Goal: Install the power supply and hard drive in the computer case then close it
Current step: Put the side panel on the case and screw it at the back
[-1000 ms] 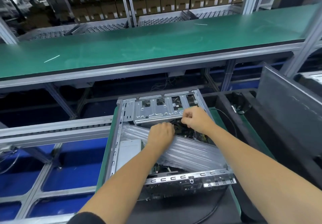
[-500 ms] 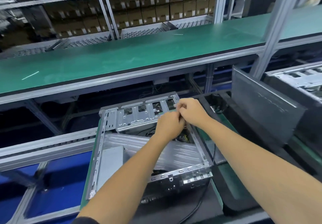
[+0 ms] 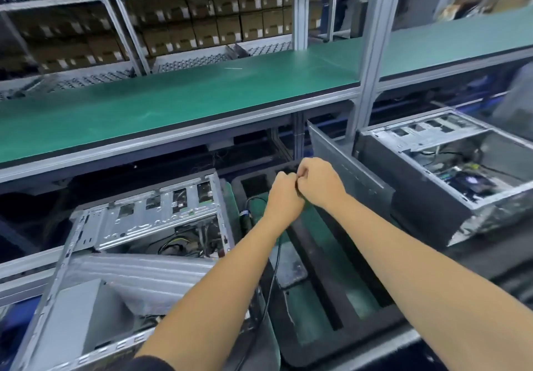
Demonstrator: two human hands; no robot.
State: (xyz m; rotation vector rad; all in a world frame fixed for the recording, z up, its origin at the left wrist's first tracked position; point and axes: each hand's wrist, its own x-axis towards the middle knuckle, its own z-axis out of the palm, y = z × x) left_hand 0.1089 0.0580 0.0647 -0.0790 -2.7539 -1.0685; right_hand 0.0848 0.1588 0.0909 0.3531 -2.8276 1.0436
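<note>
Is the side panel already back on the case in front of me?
No. The computer case lies open with its drive cage and cables exposed, and the dark side panel leans upright to its right.

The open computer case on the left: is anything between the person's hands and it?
Nothing visible blocks the way. Both the left hand and right hand are raised together to the right of the open computer case, above a black foam tray, with only open air between.

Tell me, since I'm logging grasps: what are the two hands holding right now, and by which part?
Cannot be told. The left hand and right hand are curled knuckle to knuckle, right of the open computer case; whatever they pinch is hidden.
</note>
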